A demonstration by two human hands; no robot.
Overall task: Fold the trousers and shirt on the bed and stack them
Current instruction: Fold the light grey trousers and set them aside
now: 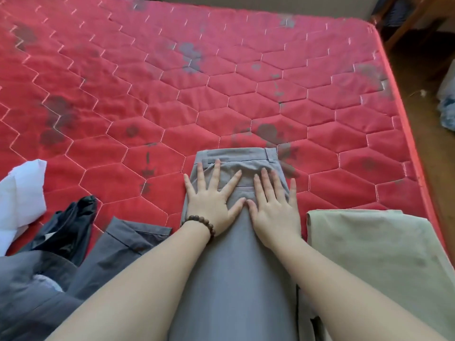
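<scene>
Light grey woven trousers (236,254) lie lengthwise at near centre of the red quilted mattress (172,94), waistband at the far end. Left hand (211,205) and right hand (273,210) both flat, fingers spread, pressing the seat just below the waistband; thumbs nearly touching.

Judgement: cloth soft, light, limp; creases easily, little slip on quilting. Best taken at waistband corners or leg hems.

Dark grey shirt (81,262) crumpled near left; folded beige cloth (384,254) just beside the trousers at right, close to the mattress's right edge. Open room lies on the far side.
</scene>
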